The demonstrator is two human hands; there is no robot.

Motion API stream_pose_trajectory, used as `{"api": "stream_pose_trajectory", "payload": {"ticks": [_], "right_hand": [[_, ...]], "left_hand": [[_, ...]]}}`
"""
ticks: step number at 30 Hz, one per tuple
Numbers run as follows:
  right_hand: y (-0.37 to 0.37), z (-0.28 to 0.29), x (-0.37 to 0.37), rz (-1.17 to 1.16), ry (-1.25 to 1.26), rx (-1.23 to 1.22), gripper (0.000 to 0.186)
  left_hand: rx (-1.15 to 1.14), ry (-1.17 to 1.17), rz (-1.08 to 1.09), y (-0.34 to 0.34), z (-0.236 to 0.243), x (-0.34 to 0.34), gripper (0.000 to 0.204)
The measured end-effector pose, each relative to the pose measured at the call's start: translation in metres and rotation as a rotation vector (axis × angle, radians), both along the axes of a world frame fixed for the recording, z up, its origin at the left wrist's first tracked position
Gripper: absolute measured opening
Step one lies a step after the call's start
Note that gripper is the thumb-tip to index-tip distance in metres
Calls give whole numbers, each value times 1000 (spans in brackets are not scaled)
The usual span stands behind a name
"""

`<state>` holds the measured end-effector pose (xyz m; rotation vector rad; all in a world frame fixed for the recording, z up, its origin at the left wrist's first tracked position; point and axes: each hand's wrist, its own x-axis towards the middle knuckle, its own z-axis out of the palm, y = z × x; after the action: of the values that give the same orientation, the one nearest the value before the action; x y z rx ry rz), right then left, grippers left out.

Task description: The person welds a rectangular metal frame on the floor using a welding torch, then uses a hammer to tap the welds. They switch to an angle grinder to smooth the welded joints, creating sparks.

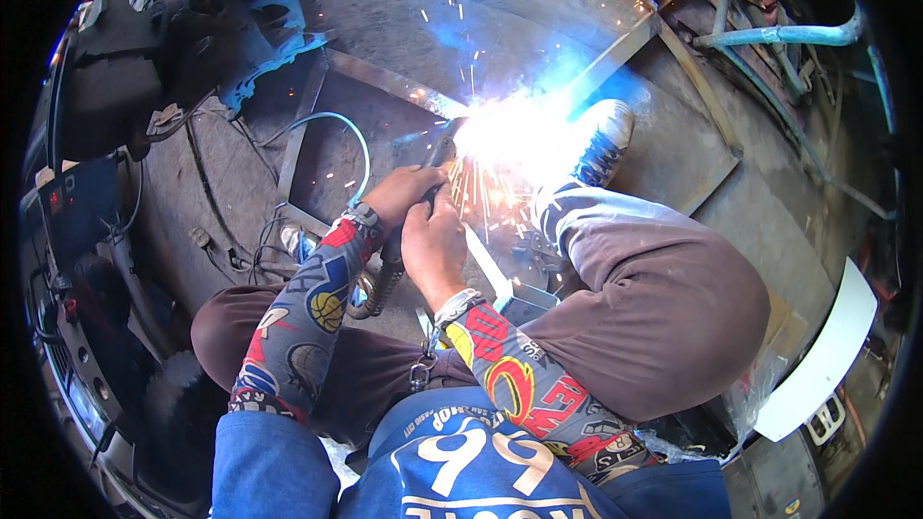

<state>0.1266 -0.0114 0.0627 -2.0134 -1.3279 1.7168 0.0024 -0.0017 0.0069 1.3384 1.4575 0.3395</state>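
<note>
Welding on the concrete floor [538, 0]

Both hands, left hand [402, 194] and right hand [435, 242], grip the welding torch [413, 207]; its bright arc [510, 130] flares at one o'clock on the steel frame [385, 80].

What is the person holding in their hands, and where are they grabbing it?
Both the left hand and the right hand grip a dark welding torch around its handle, behind the sparking tip; a ribbed grey hose hangs below.
</note>
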Motion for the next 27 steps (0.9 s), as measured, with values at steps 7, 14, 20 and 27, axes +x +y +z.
{"api": "stream_pose_trajectory", "payload": {"ticks": [7, 14, 20, 27], "right_hand": [[2, 9, 3, 44, 10, -25, 61], [3, 2, 0, 33, 71, -56, 62], [-7, -20, -1, -44, 189, 23, 57], [-9, -26, 3, -10, 222, 38, 62]], "left_hand": [[-31, 60, -113, -4, -5, -3, 38], [-353, -3, 166, 1, -4, 2, 30], [-66, 182, -111, -5, -17, 2, 34], [34, 183, -162, -7, -27, 0, 31]]}}
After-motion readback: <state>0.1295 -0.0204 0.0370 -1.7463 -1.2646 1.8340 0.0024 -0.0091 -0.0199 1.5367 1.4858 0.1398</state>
